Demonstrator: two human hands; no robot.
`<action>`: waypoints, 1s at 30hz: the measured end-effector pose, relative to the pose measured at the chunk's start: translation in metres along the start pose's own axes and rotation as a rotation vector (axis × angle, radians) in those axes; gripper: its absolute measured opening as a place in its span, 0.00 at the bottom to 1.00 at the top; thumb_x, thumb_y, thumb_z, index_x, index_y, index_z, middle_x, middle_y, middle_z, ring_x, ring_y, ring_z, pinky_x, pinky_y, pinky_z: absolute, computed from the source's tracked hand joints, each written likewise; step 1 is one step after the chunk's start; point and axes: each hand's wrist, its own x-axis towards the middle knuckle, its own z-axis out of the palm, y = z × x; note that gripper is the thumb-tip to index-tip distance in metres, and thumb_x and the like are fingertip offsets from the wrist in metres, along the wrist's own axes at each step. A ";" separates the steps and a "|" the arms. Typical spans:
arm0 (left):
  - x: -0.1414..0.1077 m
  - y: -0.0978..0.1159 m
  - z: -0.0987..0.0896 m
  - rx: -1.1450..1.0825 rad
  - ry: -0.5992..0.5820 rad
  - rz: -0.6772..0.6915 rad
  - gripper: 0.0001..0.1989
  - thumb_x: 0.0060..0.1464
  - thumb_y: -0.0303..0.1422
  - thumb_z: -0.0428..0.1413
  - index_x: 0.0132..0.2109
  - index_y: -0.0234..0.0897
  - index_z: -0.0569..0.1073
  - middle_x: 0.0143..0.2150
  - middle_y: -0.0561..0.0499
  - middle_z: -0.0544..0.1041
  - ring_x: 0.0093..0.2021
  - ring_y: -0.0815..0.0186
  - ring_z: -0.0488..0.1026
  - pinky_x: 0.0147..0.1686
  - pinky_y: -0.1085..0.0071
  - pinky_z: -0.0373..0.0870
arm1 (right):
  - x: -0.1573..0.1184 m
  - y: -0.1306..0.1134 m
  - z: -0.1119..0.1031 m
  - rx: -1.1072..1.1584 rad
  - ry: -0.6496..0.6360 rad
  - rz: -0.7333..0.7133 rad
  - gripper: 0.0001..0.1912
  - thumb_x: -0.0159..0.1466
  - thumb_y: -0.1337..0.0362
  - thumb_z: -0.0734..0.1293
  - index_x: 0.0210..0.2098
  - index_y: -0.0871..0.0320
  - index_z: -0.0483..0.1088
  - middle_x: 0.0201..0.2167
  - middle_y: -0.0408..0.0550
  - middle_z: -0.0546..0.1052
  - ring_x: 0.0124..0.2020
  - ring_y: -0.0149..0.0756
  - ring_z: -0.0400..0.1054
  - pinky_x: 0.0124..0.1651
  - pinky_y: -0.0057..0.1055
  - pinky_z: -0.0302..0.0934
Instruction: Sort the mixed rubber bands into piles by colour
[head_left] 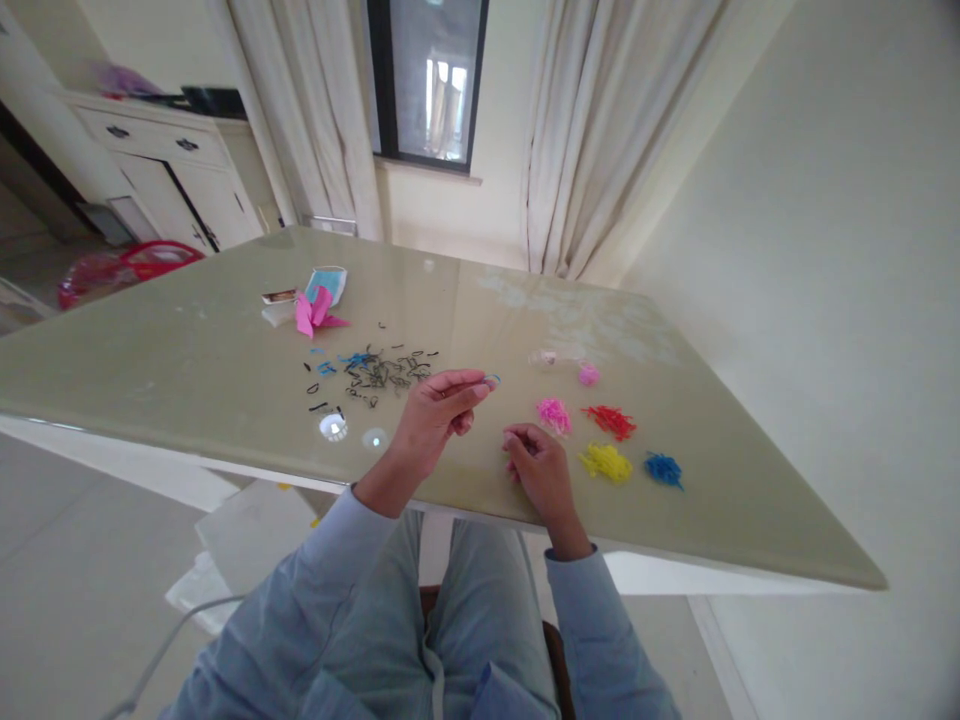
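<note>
My left hand (435,415) is raised over the table's front part, thumb and forefinger pinched on a small blue rubber band (492,380) that sticks out past the fingertips. Lower and to its right, my right hand (538,468) rests near the table edge with the fingers curled together; what they hold, if anything, is hidden. Beyond my left hand lies a loose scatter of black rubber bands (384,372) with some blue ones (355,358) among them. Beside my right hand are sorted piles of pink bands (554,416), red bands (611,421), yellow bands (606,462) and blue bands (664,469).
A light pink bundle (589,374) and a small clear wrapper (546,357) lie behind the piles. At the back left of the glossy table (187,350) are a blue face mask (327,284) and folded pink paper (315,312). A cabinet (172,170) stands beyond.
</note>
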 end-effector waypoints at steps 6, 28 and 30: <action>-0.004 -0.004 0.025 0.053 -0.051 -0.014 0.15 0.41 0.36 0.69 0.38 0.36 0.81 0.36 0.46 0.83 0.18 0.79 0.61 0.16 0.78 0.55 | -0.001 -0.003 0.002 0.011 -0.002 -0.018 0.11 0.60 0.57 0.64 0.34 0.58 0.73 0.25 0.44 0.75 0.18 0.31 0.66 0.17 0.25 0.60; 0.048 -0.130 0.203 1.357 -0.781 0.434 0.12 0.53 0.23 0.52 0.35 0.34 0.80 0.38 0.43 0.80 0.39 0.61 0.75 0.40 0.67 0.70 | 0.022 0.039 0.011 0.102 0.005 -0.108 0.10 0.56 0.57 0.65 0.32 0.56 0.73 0.25 0.44 0.75 0.27 0.34 0.68 0.30 0.29 0.62; 0.051 -0.136 0.204 1.364 -0.789 0.430 0.11 0.53 0.23 0.52 0.35 0.34 0.80 0.37 0.44 0.80 0.38 0.61 0.75 0.39 0.68 0.70 | 0.020 0.038 0.011 0.116 0.008 -0.094 0.12 0.56 0.56 0.65 0.33 0.56 0.73 0.25 0.42 0.74 0.25 0.32 0.66 0.27 0.27 0.60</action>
